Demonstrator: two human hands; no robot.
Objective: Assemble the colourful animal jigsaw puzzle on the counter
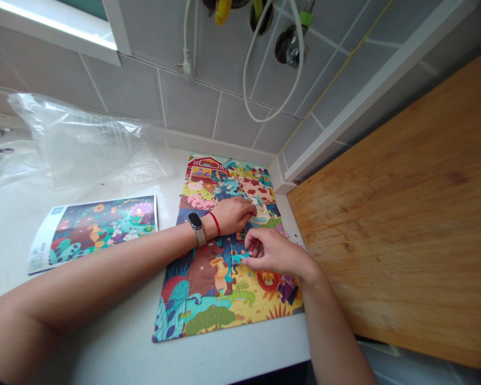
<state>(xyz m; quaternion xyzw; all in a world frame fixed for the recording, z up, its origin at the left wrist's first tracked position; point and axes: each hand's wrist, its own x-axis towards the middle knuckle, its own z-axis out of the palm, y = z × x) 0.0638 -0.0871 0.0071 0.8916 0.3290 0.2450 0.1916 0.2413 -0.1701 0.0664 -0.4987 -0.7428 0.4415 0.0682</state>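
A colourful jigsaw puzzle (pixel 212 315) with farm and jungle animals lies on the white counter, most of its pieces joined. Over its middle, my left hand (pixel 233 215) rests with fingers curled down against the pieces; whatever may be under the fingertips is hidden. My right hand (pixel 278 251) is just nearer to me, fingers curled in and thumb stretched towards a small teal patch (pixel 237 259) of the puzzle. Whether that hand grips a piece cannot be made out. A dark purple piece (pixel 288 289) lies askew by the lion at the lower right.
Left of the puzzle lies a printed picture sheet (pixel 104 229). Behind it sits a crumpled clear plastic bag (pixel 88 149). A wooden panel (pixel 404 214) bounds the right side. On the tiled wall (pixel 192 107) hang a white cable loop (pixel 245 80) and pipe valves (pixel 292 48).
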